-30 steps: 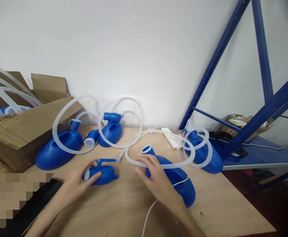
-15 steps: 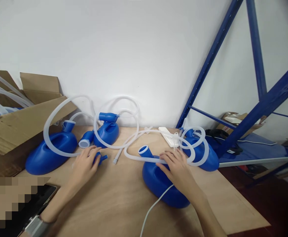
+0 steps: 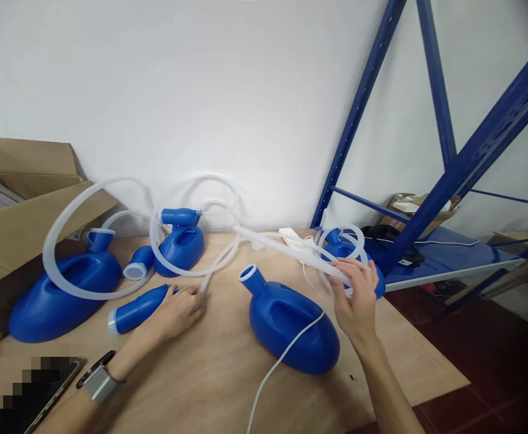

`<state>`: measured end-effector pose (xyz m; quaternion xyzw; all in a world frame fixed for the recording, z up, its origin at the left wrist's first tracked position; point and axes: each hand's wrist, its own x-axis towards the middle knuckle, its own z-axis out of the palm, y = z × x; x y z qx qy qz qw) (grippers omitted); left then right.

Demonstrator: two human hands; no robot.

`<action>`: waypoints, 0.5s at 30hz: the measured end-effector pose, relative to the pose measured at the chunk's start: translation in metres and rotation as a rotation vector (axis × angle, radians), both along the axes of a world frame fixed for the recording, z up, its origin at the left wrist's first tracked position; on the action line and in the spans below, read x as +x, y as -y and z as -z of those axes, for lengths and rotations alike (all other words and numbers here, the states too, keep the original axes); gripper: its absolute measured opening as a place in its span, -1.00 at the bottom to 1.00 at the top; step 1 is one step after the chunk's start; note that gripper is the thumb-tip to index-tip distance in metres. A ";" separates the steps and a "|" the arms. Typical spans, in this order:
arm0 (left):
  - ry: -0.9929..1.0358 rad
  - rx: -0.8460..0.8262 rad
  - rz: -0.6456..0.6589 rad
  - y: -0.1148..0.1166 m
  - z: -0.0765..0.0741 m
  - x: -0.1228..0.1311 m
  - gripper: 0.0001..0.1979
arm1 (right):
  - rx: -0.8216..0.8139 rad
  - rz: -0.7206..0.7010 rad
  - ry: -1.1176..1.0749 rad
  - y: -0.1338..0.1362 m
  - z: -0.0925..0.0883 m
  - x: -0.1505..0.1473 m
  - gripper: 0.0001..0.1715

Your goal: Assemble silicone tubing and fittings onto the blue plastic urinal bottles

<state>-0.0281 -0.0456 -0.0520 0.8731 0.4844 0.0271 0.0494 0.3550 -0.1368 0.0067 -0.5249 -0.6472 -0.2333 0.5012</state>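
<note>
My right hand [image 3: 357, 289] is closed around a translucent white plastic tube [image 3: 286, 247], above and to the right of a blue plastic urinal bottle [image 3: 291, 325] with an open neck. At the tip of the tube's other visible end, my left hand [image 3: 180, 310] has its fingers curled down, partly smeared by motion. Under that hand's wrist side lies a loose blue funnel-shaped mouthpiece [image 3: 140, 310] with a pale rim. A white cable [image 3: 286, 352] crosses the front of the bottle.
More blue bottles stand at the left [image 3: 65, 295], at the back [image 3: 180, 247] and behind my right hand. A second mouthpiece [image 3: 140, 262], a power strip [image 3: 293, 239], a cardboard box [image 3: 33, 223] and a phone [image 3: 51, 395] are on the table. Blue metal shelving [image 3: 445, 250] stands at right.
My right hand has lifted the tube off the bottle and moved right. My left hand has moved from the loose mouthpiece's tip to the tube's end. The view has turned slightly right.
</note>
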 end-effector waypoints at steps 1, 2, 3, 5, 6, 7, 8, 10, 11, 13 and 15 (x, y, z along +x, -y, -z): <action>0.032 0.040 -0.001 0.000 -0.003 0.001 -0.56 | 0.034 -0.025 -0.012 0.001 -0.004 0.001 -0.79; 0.091 0.084 -0.009 0.000 -0.007 0.003 -0.55 | 0.062 -0.060 -0.012 0.003 -0.007 0.002 -0.80; 0.183 0.112 -0.018 0.000 -0.013 0.007 -0.52 | 0.080 -0.101 -0.002 0.006 -0.012 0.001 -0.80; 0.460 0.067 -0.068 0.000 -0.030 0.018 -0.46 | 0.103 -0.170 0.033 0.013 -0.020 -0.006 -0.78; 0.630 -0.034 -0.095 -0.001 -0.040 0.024 -0.41 | 0.115 -0.194 0.049 0.018 -0.024 -0.011 -0.76; 0.817 -0.174 -0.154 -0.001 -0.050 0.031 -0.37 | 0.123 -0.214 0.071 0.023 -0.028 -0.016 -0.74; 0.987 -0.368 -0.214 -0.001 -0.061 0.037 -0.33 | 0.129 -0.234 0.102 0.028 -0.031 -0.023 -0.71; 1.212 -0.817 -0.266 -0.003 -0.078 0.045 -0.35 | 0.141 -0.280 0.202 0.040 -0.036 -0.034 -0.66; 1.275 -0.996 -0.248 -0.005 -0.083 0.047 -0.38 | 0.145 -0.309 0.262 0.046 -0.037 -0.039 -0.64; 1.355 -1.185 -0.180 -0.012 -0.088 0.045 -0.44 | 0.140 -0.376 0.373 0.057 -0.034 -0.044 -0.63; 1.385 -1.209 -0.190 -0.022 -0.085 0.040 -0.47 | 0.119 -0.442 0.460 0.067 -0.025 -0.046 -0.67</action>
